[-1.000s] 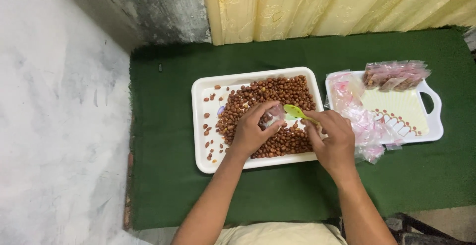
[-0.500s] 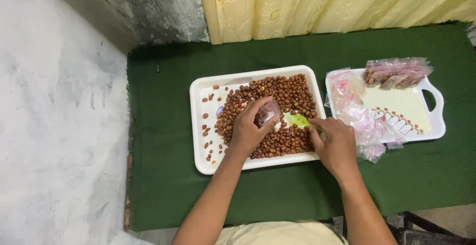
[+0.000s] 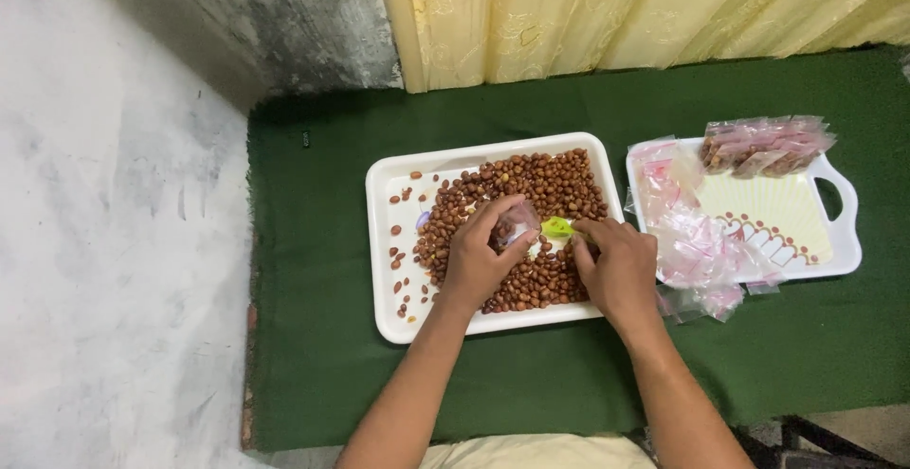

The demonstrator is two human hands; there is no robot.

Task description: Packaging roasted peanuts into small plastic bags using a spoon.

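Left hand (image 3: 477, 262) grip pinching small clear bag (image 3: 517, 224), right hand (image 3: 616, 265) grip pinching green scoop (image 3: 556, 228) just beside it, above peanuts (image 3: 540, 184)

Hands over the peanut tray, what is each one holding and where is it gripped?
The left hand pinches a small clear plastic bag near its mouth. The right hand grips a green scoop by its handle end, over the peanuts.

open green cloth (image 3: 313, 336) left and front of both trays
peanut tray (image 3: 384, 251) centre, handled tray (image 3: 839, 241) with loose bags (image 3: 697, 251) crowding right; curtain (image 3: 616, 14) closes the back.
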